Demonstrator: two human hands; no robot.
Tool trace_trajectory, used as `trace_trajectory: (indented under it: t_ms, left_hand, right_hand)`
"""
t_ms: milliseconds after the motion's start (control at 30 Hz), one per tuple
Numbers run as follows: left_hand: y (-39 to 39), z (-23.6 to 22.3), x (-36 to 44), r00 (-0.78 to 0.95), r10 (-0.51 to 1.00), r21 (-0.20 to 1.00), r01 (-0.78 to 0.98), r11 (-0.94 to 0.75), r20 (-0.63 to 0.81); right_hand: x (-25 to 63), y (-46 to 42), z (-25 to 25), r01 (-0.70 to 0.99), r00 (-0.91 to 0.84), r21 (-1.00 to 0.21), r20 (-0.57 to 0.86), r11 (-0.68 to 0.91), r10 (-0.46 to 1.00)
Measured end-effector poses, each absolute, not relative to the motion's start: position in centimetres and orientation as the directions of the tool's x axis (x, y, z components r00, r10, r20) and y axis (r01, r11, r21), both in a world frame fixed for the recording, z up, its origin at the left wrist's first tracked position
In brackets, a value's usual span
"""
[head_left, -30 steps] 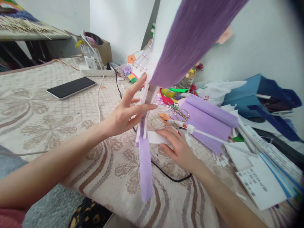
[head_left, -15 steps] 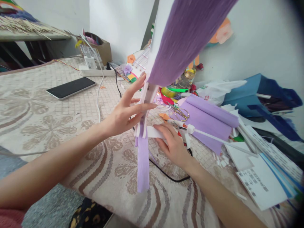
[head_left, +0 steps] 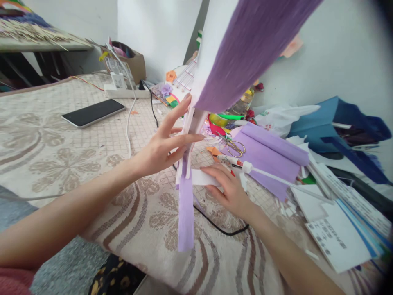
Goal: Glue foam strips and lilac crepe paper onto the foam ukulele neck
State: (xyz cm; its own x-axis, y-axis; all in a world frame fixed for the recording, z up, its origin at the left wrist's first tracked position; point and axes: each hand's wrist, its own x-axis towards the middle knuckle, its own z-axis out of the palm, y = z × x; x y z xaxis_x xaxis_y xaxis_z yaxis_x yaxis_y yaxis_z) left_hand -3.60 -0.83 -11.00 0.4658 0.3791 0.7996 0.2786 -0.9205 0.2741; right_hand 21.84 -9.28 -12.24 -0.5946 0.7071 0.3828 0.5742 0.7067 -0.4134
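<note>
A tall white foam-board piece [head_left: 211, 45] stands on edge in front of me, with purple crepe paper [head_left: 254, 53] over its right face. My left hand [head_left: 159, 147] grips its lower edge, fingers bent around both sides. From the bottom hangs a light purple paper strip [head_left: 186, 221] over the tablecloth. Low on the right, my right hand [head_left: 230, 190] has its fingers closed on a white strip [head_left: 201, 178] that meets the board's foot; its thumb is partly hidden. A glue gun [head_left: 229, 159] lies just beyond my right hand.
Scissors [head_left: 236, 148] and purple paper sheets [head_left: 267, 157] lie right of the board. Farther right are printed white cards [head_left: 340, 241] and a blue bag [head_left: 319, 119]. A phone [head_left: 93, 112], white cable [head_left: 129, 131] and power strip [head_left: 138, 93] are at left. A black cord [head_left: 221, 230] crosses the front.
The board and both hands have shifted very slightly to the right in view. More of the white strip shows beside my right fingers. Both hands keep their hold.
</note>
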Motion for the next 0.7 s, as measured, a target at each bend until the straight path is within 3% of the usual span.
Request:
trace_trajectory:
  t_ms: [300, 567, 700]
  left_hand:
    - [-0.8, -11.0, -3.6, 0.457, 0.383, 0.292, 0.258, -0.921, 0.803]
    - [-0.8, -10.9, -3.6, 0.461, 0.365, 0.249, 0.293, -0.923, 0.809]
    - [-0.6, -11.3, -3.6, 0.471, 0.392, 0.288, 0.279, -0.916, 0.790]
  right_hand:
    - [20.7, -8.4, -12.7, 0.620, -0.540, -0.337, 0.472, 0.709, 0.697]
    - [20.1, -8.4, -11.6, 0.659, -0.506, -0.434, 0.350, 0.615, 0.789]
    - [20.8, -9.2, -11.1, 0.672, -0.531, -0.406, 0.320, 0.620, 0.785]
